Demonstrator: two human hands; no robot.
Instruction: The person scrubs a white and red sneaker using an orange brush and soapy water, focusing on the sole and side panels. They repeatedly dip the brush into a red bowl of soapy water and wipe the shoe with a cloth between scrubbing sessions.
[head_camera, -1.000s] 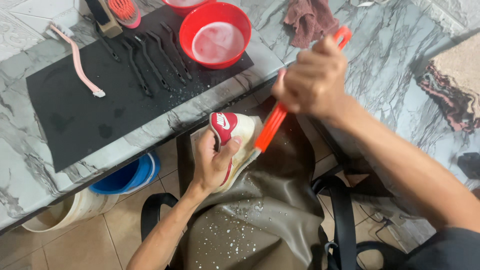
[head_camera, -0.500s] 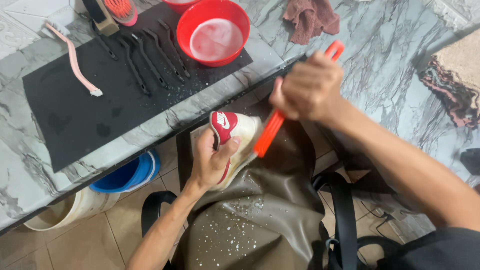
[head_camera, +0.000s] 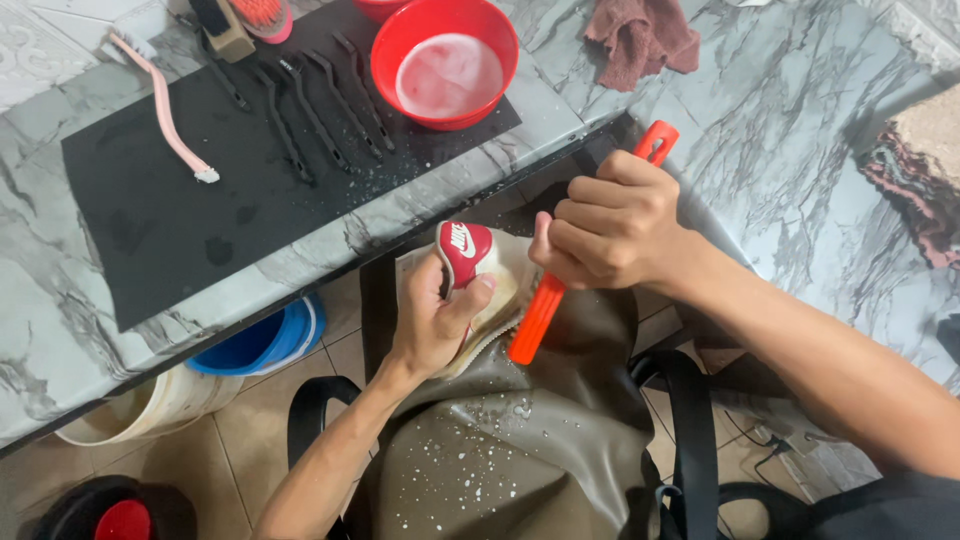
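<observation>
My left hand (head_camera: 432, 322) grips a shoe (head_camera: 478, 272) with a red heel tab and a cream body, held over my lap below the table edge. My right hand (head_camera: 607, 225) is closed around an orange-handled brush (head_camera: 537, 315), whose lower end lies against the shoe's side. The handle's upper end (head_camera: 657, 140) sticks out above my fist. The brush's bristles are hidden. A grey-green apron (head_camera: 520, 460) flecked with white foam covers my lap under the shoe.
On the marble table, a black mat (head_camera: 170, 225) holds a red bowl of soapy water (head_camera: 445, 65), several black brushes (head_camera: 310, 110) and a pink brush (head_camera: 170, 120). A brown cloth (head_camera: 640, 35) lies behind. A blue bucket (head_camera: 260, 340) stands below.
My right hand has slid the orange brush down and to the left along the shoe. My left hand keeps its hold on the shoe.
</observation>
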